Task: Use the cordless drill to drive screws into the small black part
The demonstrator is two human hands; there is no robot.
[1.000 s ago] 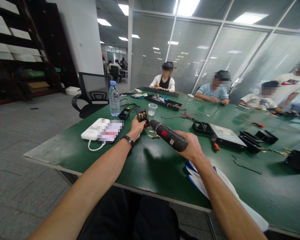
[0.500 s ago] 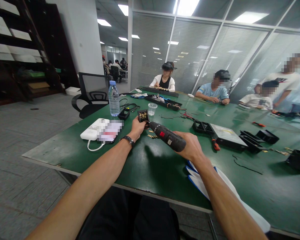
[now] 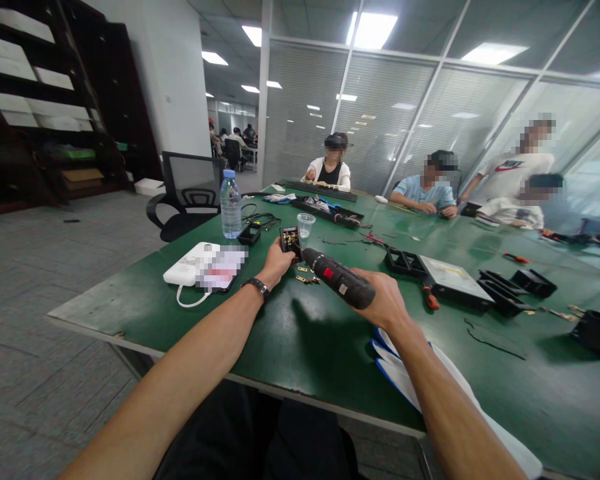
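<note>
– Left hand (image 3: pixel 279 262), fingers gripping the black block (image 3: pixel 290 241), near side of 1 clear cup (image 3: pixel 306 225)!
– And the right hand (image 3: pixel 384 298) clutches the drill (image 3: pixel 339 279), aimed left, far toward that block!

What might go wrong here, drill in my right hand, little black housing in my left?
The cordless drill points at the black housing, close to your left hand; a slip might nick it. A bump could scatter the loose brass pieces nearby, or tip the clear plastic cup standing just beyond.

bright ceiling panels (image 3: pixel 375 31), soft shadow (image 3: pixel 325 340) on table (image 3: pixel 145 313), wide-angle distortion at edges
</note>
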